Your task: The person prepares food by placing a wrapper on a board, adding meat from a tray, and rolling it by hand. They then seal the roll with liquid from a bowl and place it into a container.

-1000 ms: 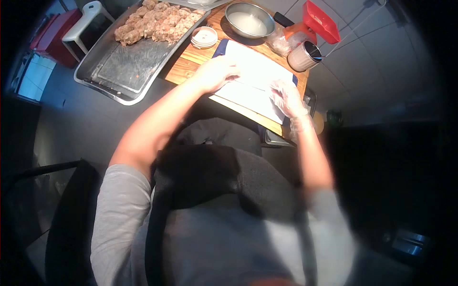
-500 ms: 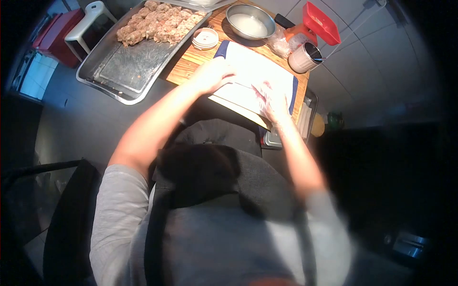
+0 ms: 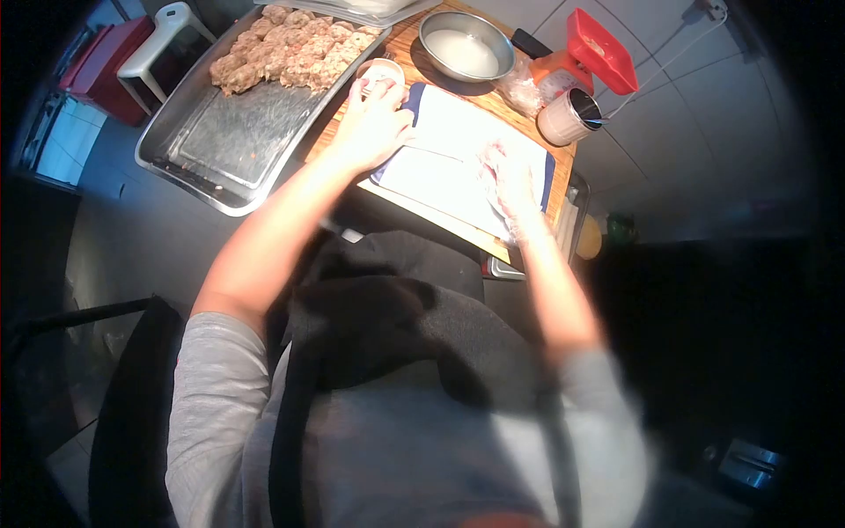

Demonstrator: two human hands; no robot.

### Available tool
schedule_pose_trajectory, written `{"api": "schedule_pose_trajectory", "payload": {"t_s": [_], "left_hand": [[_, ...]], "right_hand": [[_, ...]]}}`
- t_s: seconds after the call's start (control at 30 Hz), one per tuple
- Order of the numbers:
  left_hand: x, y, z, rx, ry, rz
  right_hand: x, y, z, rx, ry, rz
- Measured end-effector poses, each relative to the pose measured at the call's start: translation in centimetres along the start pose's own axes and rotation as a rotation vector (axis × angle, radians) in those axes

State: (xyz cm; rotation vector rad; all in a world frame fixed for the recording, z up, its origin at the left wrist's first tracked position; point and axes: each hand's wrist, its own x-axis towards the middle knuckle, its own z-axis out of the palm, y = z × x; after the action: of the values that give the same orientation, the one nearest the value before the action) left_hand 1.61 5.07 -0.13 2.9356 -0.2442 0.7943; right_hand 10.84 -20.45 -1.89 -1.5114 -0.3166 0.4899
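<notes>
My left hand reaches to the stack of round white lids or rings at the board's upper left corner. Its fingers are stretched out and apart, with the tips at the near rim of the stack. Low over the right part of the white cutting board with blue ends is my right hand, in what looks like a clear plastic glove. Pinkish smears show about its fingers. Glare washes them out, so I cannot see whether they hold anything.
Left of the wooden table, a metal tray holds minced meat balls. At the back stand a metal bowl of whitish liquid, an orange scale with a red pan, a plastic bag and a white cup.
My left hand has moved from the board up and left to the round white stack. My right hand has shifted slightly right and down. The board looks slightly shifted in view.
</notes>
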Motion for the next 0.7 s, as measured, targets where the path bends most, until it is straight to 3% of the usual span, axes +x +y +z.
{"api": "schedule_pose_trajectory", "payload": {"t_s": [0.03,0.1,0.17,0.23,0.3,0.37,0.43,0.53,0.63,0.67,0.7], "left_hand": [[0.3,0.5,0.0,0.041,0.003,-0.005],[1.0,1.5,0.3,-0.025,0.002,0.087],[1.6,1.9,0.8,-0.035,0.023,0.119],[2.0,1.7,1.4,0.011,0.063,0.094],[2.6,0.9,1.5,-0.027,0.007,0.088],[3.2,0.7,1.4,-0.04,-0.039,0.068],[4.0,1.2,1.0,-0.021,-0.066,0.034],[4.8,1.5,3.7,-0.015,0.077,-0.025],[6.5,1.3,4.7,0.111,0.062,-0.186],[7.2,1.0,4.8,0.151,0.016,-0.215],[7.6,0.7,5.0,0.166,0.045,-0.187]], "right_hand": [[0.9,0.3,-0.8,-0.091,-0.05,-0.012],[2.6,0.5,-1.8,-0.654,-0.094,-0.35],[3.3,0.4,-2.5,-1.031,-0.104,-0.586],[2.0,-2.2,-1.6,-1.219,-0.08,-0.72],[1.0,-3.1,-0.3,-0.464,0.02,-0.193],[1.2,-2.7,-0.4,-0.358,0.054,-0.214],[2.2,-2.0,-1.2,-0.904,0.021,-0.79],[4.2,-2.7,-1.6,-1.134,0.039,-0.855],[3.8,-4.3,-2.1,-1.119,0.075,-0.715],[3.5,-4.2,-3.0,-1.158,0.058,-0.778],[3.5,-4.1,-3.9,-1.201,0.021,-0.718]]}}
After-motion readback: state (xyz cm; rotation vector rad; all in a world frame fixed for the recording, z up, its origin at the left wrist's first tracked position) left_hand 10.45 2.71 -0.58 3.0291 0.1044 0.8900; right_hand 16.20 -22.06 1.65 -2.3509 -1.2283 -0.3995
